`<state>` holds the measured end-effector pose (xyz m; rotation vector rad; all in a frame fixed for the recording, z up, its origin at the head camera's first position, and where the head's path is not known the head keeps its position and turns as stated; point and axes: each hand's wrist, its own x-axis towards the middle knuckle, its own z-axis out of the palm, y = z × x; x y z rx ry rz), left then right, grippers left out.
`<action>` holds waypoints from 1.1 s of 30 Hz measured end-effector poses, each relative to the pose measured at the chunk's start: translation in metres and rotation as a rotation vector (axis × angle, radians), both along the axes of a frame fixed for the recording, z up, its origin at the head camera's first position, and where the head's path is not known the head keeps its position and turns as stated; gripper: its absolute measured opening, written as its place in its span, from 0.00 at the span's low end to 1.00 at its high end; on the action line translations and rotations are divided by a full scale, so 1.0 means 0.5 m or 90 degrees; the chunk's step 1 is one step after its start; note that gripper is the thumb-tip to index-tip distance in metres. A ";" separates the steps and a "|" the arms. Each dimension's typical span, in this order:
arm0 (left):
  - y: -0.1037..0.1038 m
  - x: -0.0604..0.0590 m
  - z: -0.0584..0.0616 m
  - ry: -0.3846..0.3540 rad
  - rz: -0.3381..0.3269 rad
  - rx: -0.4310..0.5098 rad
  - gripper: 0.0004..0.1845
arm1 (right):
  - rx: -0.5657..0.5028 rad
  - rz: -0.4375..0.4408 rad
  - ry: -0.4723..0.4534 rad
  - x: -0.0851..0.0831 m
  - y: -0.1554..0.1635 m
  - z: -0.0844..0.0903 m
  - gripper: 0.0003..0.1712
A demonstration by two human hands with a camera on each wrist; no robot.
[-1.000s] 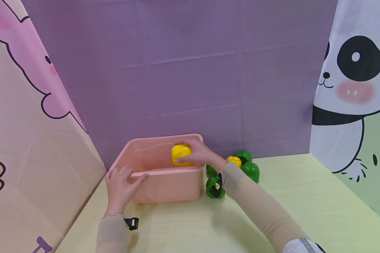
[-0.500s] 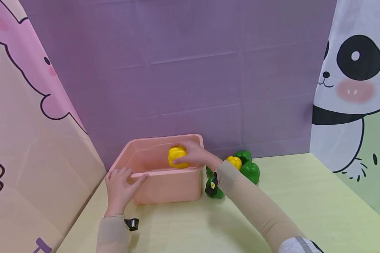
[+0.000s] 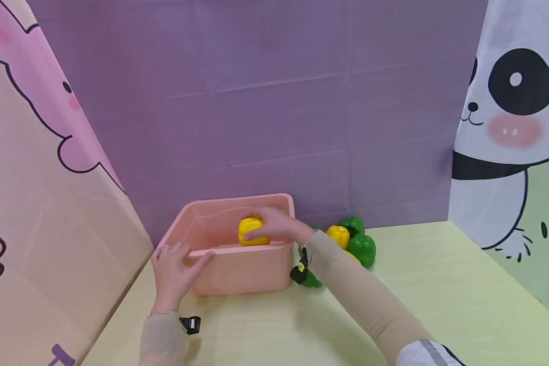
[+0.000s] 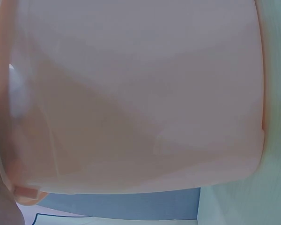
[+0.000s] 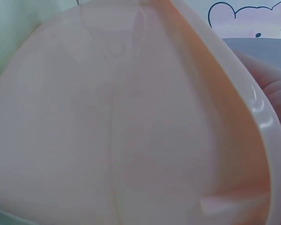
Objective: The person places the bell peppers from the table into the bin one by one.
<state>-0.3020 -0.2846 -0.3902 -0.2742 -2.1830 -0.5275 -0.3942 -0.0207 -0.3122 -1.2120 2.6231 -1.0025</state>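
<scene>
A pink plastic bin (image 3: 242,274) stands on the table against the purple backdrop. My left hand (image 3: 170,272) holds its front left corner, fingers over the rim and thumb along the front edge. Inside the bin, toward its right end, my right hand (image 3: 280,225) grips a yellow bell pepper (image 3: 247,225) from the right. Part of that pepper is hidden by fingers and the front rim. The left wrist view shows the bin's outer wall (image 4: 154,117) close up. In the right wrist view, the bin's outer wall and rim (image 5: 257,110) hide the pepper.
Right of the bin lie several more bell peppers: a yellow one (image 3: 338,236), green ones (image 3: 362,249) and others partly behind the right forearm. Printed cloth walls (image 3: 494,203) border the pale table (image 3: 439,284) at left and right.
My right hand has moved left and lower into the bin with the yellow bell pepper. The left hand stays on the bin's corner.
</scene>
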 end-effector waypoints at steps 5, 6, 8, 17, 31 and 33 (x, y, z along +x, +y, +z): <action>0.003 -0.002 0.002 0.003 -0.006 0.001 0.21 | 0.009 -0.005 -0.015 -0.002 -0.007 0.002 0.28; 0.003 -0.003 0.002 0.003 -0.007 0.001 0.21 | 0.004 -0.006 -0.025 -0.002 -0.007 0.002 0.28; 0.003 -0.004 0.002 0.004 -0.008 0.002 0.21 | -0.011 -0.004 -0.052 -0.002 -0.009 0.000 0.28; 0.003 0.000 0.002 -0.003 0.000 0.002 0.21 | -0.038 0.010 -0.101 -0.001 -0.028 -0.014 0.23; 0.002 0.004 0.002 0.000 0.009 -0.005 0.22 | 0.036 0.000 -0.143 0.002 -0.036 -0.020 0.18; 0.002 0.004 0.002 0.002 0.009 -0.005 0.21 | 0.037 -0.009 -0.152 0.002 -0.037 -0.020 0.18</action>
